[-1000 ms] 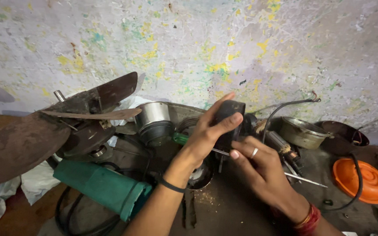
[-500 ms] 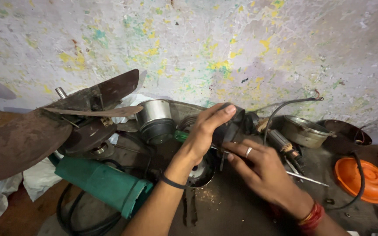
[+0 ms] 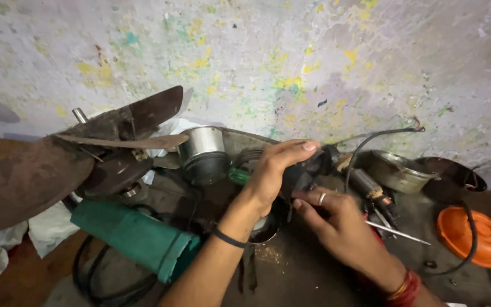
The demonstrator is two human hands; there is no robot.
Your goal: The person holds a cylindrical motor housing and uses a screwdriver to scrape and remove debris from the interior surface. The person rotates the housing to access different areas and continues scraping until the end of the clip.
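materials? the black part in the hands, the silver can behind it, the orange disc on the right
Black part, held by left hand with right hand touching it: probably moulded plastic, matte, no shine; mostly hidden.
Silver can: looks like bare sheet metal, with a bright brushed sheen; the dark lower half could be plastic or painted.
Orange disc: likely plastic, with even colour, a dull gloss and moulded rings.

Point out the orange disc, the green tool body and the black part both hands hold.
orange disc [image 3: 473, 237]: head view, centre of its ribbed face.
green tool body [image 3: 134, 239]: head view, middle of the casing.
black part [image 3: 305, 170]: head view, visible side between the hands.
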